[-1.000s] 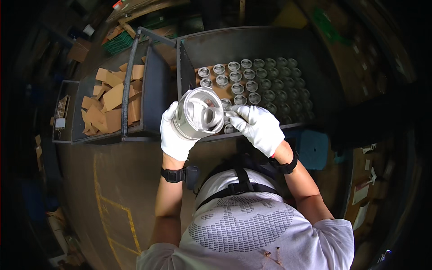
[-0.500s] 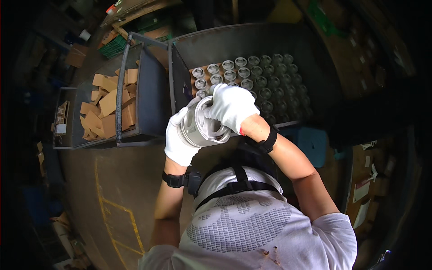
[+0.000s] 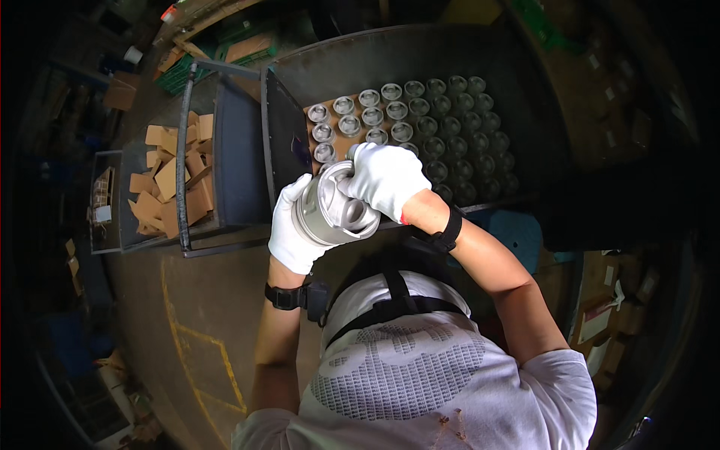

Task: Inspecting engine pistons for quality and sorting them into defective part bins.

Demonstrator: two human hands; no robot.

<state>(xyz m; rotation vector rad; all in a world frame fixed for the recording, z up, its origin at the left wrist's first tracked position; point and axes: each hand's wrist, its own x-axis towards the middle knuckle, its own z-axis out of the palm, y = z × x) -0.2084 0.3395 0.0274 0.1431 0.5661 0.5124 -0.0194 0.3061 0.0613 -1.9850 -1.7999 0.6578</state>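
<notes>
While hands (image 3: 294, 229) (image 3: 388, 181) touch piston (image 3: 316, 216), rim (image 3: 322, 196) — partly uncovered

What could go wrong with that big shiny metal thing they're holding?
The hollow silver metal cylinder might slip: it looks smooth, and the white-gloved left grip holds it up in the air. Falling forward, it could knock the round silver metal parts in the dark grey metal bin. The white-gloved right grip is at the cylinder's open, notched end and might get scraped there.

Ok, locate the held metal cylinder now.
In the head view, the metal cylinder is just left of centre, between the left hand and right hand.
</notes>
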